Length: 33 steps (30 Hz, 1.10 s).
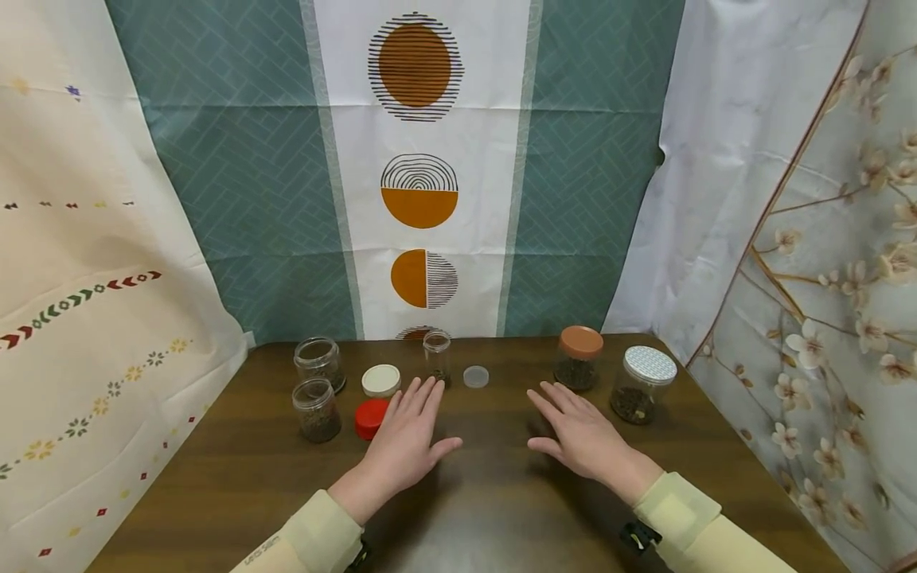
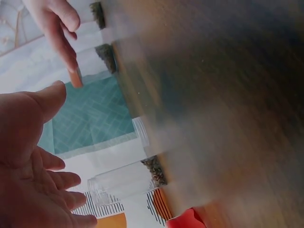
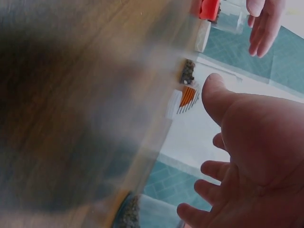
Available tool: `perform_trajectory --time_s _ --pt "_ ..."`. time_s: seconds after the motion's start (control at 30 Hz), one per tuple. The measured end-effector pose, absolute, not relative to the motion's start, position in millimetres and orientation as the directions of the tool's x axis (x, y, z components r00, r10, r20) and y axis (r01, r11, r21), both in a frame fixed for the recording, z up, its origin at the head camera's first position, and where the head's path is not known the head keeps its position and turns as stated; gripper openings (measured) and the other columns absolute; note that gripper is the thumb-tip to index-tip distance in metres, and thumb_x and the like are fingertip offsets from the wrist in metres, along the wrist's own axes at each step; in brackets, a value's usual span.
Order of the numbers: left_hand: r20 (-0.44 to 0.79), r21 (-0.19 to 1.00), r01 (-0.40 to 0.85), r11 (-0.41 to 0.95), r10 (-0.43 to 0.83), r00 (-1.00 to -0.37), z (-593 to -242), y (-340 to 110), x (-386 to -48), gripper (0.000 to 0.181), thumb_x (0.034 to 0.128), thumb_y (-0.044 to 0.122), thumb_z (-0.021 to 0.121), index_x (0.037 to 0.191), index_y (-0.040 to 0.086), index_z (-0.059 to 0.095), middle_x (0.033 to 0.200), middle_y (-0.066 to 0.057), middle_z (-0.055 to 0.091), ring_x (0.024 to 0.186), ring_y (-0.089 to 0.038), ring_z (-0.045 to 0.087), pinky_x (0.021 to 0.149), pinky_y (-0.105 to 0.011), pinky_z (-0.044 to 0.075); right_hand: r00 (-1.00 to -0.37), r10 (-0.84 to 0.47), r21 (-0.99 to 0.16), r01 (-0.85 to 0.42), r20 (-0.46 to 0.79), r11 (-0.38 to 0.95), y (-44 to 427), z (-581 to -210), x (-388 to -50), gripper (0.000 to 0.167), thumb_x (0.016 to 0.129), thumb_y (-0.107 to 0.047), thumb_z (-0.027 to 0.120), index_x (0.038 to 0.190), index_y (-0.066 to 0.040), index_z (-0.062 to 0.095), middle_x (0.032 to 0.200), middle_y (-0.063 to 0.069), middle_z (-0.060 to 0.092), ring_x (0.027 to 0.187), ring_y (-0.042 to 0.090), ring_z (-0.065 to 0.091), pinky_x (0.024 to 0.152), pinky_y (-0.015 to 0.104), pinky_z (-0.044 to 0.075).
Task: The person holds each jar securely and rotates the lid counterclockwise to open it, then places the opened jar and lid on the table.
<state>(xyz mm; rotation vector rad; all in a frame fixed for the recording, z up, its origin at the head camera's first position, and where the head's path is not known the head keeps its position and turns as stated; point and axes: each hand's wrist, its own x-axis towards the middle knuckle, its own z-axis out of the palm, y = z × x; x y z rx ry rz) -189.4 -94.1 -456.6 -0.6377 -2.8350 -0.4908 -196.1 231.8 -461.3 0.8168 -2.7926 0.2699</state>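
Above the brown table my left hand (image 1: pixel 407 442) has its fingers extended, the red lid (image 1: pixel 371 419) partly behind it. My right hand (image 1: pixel 589 439) is likewise spread over the table, holding nothing, nearest to the jar with the orange lid (image 1: pixel 579 358). Between and beyond the hands are a slim uncapped jar (image 1: pixel 437 358) and a small translucent lid (image 1: pixel 476 376). At the left are two uncapped jars, one farther back (image 1: pixel 319 364) and one nearer (image 1: pixel 317 411), with a cream lid (image 1: pixel 381 380) beside them. The left wrist view shows the left palm (image 2: pixel 23 161) empty.
A jar with a patterned white lid (image 1: pixel 642 384) stands at the right, dark contents in its bottom. The wooden table (image 1: pixel 494 517) meets a green and white cloth (image 1: pixel 423 239) at its back edge. Patterned cloths hang at both sides.
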Motion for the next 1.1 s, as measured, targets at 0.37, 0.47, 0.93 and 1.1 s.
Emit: perform_trajectory --time_s 0.37,0.47,0.93,1.1 --pt "0.285 0.255 0.477 0.841 0.405 -0.869 -460 -90 -190 0.094 0.0985 0.049 0.083 0.168 0.002 0.041 0.174 -0.021 0.039 0.164 -0.044 0.027 0.129 -0.068 0.018 -0.806 -0.472 -0.069 -0.526 0.357 0.848 245 -452 -199 0.080 0.103 -0.044 0.078 0.163 -0.001 0.049 0.166 0.029 0.045 0.154 0.051 0.042 0.119 0.066 0.041" --pt "0.302 0.239 0.489 0.839 0.414 -0.859 -459 -89 -192 0.094 0.0988 0.050 0.082 0.168 0.001 0.041 0.173 -0.021 0.039 0.163 -0.043 0.028 0.129 -0.067 0.019 -0.802 -0.465 -0.050 -0.518 0.375 0.854 248 -448 -204 0.080 0.102 -0.044 0.079 0.163 0.000 0.050 0.165 0.030 0.046 0.153 0.052 0.043 0.117 0.067 0.042" --pt "0.276 0.255 0.501 0.827 0.434 -0.858 -456 -80 -201 0.094 0.0999 0.050 0.080 0.169 0.002 0.039 0.174 -0.020 0.037 0.164 -0.044 0.028 0.130 -0.066 0.018 -0.821 -0.402 -0.004 -0.441 0.405 0.898 260 -438 -233 0.082 0.102 -0.040 0.080 0.162 0.006 0.047 0.163 0.034 0.045 0.151 0.054 0.043 0.120 0.065 0.039" --pt "0.253 0.271 0.496 0.825 0.437 -0.863 -455 -78 -203 0.096 0.1002 0.052 0.080 0.171 0.003 0.037 0.176 -0.019 0.034 0.165 -0.042 0.025 0.130 -0.067 0.017 -0.846 -0.371 0.004 -0.400 0.381 0.916 263 -435 -246 0.082 0.103 -0.040 0.079 0.162 0.007 0.046 0.162 0.034 0.045 0.152 0.054 0.042 0.120 0.065 0.038"
